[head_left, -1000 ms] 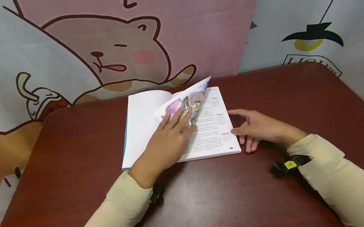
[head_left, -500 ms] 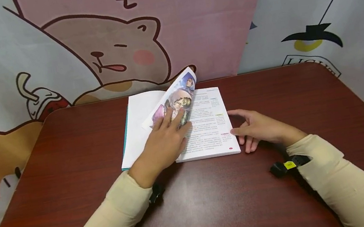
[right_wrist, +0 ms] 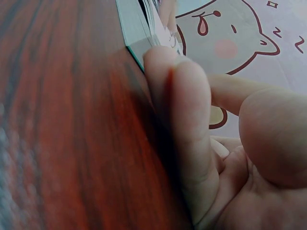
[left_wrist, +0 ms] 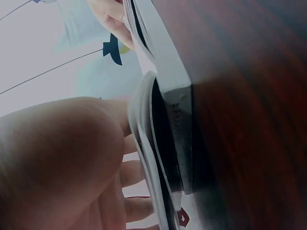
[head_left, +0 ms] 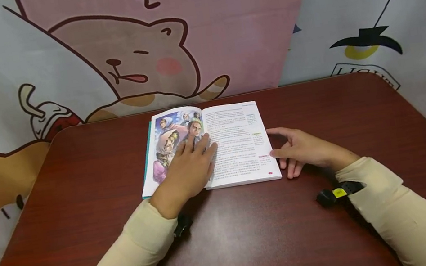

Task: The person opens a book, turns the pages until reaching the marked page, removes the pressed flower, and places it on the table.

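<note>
illustrated page (head_left: 166, 145) has flattened inside book (head_left: 235, 143) under left fingers (head_left: 202, 144)

There are two hands (head_left: 187, 166) (head_left: 305, 149), two sleeves (head_left: 128, 254) (head_left: 412, 214), one book (head_left: 235, 145), one table (head_left: 252, 236).

Room between sleeves (head_left: 132, 253); left fingers (head_left: 201, 144) block book gutter (head_left: 202, 120).

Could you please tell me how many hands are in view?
2: the left hand rests across the open book, and the right hand is at its right edge. No others are visible.
</note>
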A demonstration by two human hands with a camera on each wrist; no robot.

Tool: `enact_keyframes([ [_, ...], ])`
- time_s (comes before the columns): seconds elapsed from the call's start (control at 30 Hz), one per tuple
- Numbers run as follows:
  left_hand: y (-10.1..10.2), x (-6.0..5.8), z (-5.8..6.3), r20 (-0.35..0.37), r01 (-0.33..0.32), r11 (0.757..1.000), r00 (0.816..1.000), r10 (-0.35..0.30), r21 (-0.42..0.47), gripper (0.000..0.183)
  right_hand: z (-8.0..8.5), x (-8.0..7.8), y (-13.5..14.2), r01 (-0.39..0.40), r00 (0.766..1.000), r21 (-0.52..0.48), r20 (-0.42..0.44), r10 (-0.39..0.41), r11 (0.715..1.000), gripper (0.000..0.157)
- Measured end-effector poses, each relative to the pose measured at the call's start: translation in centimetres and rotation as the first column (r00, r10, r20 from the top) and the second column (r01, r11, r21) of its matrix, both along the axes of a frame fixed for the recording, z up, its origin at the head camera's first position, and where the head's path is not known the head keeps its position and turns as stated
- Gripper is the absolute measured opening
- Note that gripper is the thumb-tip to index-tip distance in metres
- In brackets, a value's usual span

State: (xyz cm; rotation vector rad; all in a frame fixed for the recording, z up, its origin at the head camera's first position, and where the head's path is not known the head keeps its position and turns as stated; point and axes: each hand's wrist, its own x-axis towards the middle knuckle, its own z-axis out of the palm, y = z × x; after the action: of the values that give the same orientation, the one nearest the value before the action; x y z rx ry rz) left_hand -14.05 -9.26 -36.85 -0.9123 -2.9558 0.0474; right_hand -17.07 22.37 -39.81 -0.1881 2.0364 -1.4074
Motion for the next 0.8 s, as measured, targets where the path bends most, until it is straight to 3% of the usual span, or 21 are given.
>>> enact_keyframes([
  [0.5, 0.18, 0.06, 0.33, 0.093, -0.034, 0.999, 0.995, 0.035, -0.009, 0.049, 0.27, -0.02, -0.07, -0.006, 1.000, 0.001, 0.003, 0.006, 1.000, 0.081],
  [0.6, 0.31, -0.01, 0.41, 0.173, -0.053, 0.999, 0.983, 0.054, -0.009, 0.052, 0.26, -0.01, -0.02, -0.006, 1.000, 0.004, 0.002, 0.006, 1.000, 0.081],
  [0.8, 0.53, -0.17, 0.35, 0.336, -0.078, 0.997, 0.939, 0.071, 0.006, 0.071, 0.30, -0.01, 0.00, -0.007, 1.000, 0.001, 0.006, 0.007, 1.000, 0.081],
])
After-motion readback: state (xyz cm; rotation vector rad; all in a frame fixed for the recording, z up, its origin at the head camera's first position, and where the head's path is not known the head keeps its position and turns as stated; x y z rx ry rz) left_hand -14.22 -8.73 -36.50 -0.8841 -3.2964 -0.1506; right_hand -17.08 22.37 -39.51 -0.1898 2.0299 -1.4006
